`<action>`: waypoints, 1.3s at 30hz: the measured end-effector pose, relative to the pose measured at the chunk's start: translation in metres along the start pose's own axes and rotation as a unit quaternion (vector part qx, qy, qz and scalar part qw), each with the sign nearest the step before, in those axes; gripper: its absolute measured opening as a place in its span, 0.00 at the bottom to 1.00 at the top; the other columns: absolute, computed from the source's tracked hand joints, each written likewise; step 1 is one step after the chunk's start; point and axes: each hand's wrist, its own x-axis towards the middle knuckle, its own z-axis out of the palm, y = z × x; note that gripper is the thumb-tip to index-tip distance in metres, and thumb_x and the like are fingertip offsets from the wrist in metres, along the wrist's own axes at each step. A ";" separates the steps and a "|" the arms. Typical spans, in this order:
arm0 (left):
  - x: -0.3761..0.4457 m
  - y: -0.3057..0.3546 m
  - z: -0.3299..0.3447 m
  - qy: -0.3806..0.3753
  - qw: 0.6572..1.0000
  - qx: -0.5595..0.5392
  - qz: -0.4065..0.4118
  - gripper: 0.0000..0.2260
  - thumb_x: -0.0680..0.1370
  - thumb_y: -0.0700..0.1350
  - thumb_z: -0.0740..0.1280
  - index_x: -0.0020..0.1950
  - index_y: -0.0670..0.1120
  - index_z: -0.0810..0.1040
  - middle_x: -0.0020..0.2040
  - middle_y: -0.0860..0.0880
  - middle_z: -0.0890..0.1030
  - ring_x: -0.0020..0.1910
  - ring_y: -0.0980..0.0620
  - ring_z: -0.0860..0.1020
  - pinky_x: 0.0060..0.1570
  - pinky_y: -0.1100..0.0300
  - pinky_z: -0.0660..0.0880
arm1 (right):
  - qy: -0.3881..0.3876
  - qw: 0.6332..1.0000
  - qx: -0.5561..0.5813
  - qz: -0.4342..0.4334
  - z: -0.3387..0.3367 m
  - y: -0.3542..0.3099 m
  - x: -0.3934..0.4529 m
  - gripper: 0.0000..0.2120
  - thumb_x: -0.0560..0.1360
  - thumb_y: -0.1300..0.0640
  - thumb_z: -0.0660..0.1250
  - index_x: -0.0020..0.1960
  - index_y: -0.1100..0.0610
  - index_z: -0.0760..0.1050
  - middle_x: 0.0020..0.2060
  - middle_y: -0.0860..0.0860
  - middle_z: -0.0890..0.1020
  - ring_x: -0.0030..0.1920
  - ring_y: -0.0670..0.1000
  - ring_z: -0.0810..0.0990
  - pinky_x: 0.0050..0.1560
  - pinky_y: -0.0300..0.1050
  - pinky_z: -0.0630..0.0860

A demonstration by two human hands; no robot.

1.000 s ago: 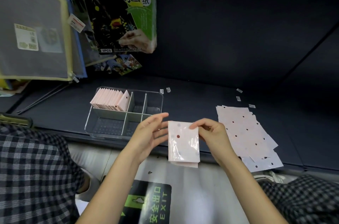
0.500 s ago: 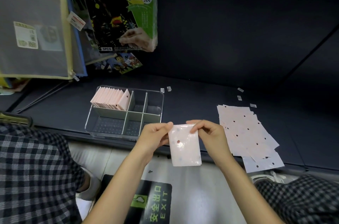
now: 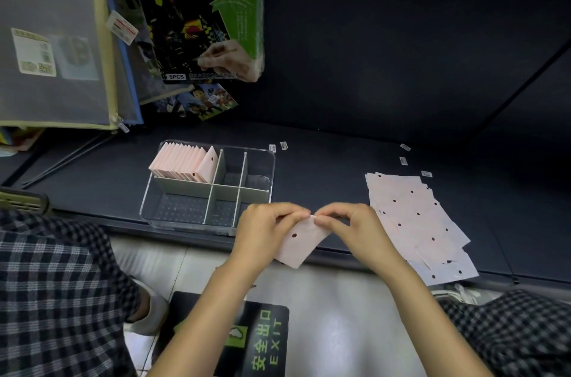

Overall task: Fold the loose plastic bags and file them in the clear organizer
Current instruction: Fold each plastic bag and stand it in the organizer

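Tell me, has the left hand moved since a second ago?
Yes. The left hand has closed rightward, away from the clear organizer, pinching the bag where it meets the right hand.

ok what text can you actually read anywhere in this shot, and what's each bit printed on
"炫彩刮画纸": large characters on the green scratch-paper pack hanging at the back.
"5PCS": small black label at the bottom of that pack.
"安全出口 EXIT": green lettering on the black floor sign.
Too small or blurred to read: the sticker on the mesh pouch, the hanging price tag, the small labels on the shelf.
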 end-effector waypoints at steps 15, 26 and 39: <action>0.008 -0.026 -0.014 -0.071 0.932 -0.257 -0.245 0.07 0.71 0.32 0.72 0.38 0.43 0.82 0.35 0.46 0.85 0.35 0.52 0.83 0.37 0.62 0.80 | 0.037 0.988 0.131 0.072 -0.003 0.002 0.012 0.08 0.76 0.59 0.66 0.45 0.49 0.82 0.42 0.45 0.85 0.45 0.42 0.82 0.47 0.32 0.76; 0.016 -0.031 -0.022 -0.067 0.948 -0.238 -0.202 0.03 0.71 0.36 0.73 0.42 0.43 0.84 0.38 0.49 0.85 0.37 0.58 0.81 0.38 0.69 0.75 | 0.045 0.987 0.134 0.079 0.013 -0.002 0.023 0.11 0.73 0.60 0.70 0.37 0.46 0.84 0.39 0.45 0.85 0.41 0.41 0.82 0.42 0.32 0.76; 0.031 -0.042 -0.026 -0.019 0.981 -0.149 -0.119 0.09 0.72 0.36 0.71 0.36 0.49 0.81 0.36 0.55 0.82 0.39 0.56 0.80 0.44 0.65 0.75 | -0.036 0.997 0.045 0.058 0.049 -0.008 0.043 0.09 0.72 0.57 0.71 0.38 0.44 0.83 0.37 0.42 0.85 0.40 0.42 0.82 0.41 0.33 0.75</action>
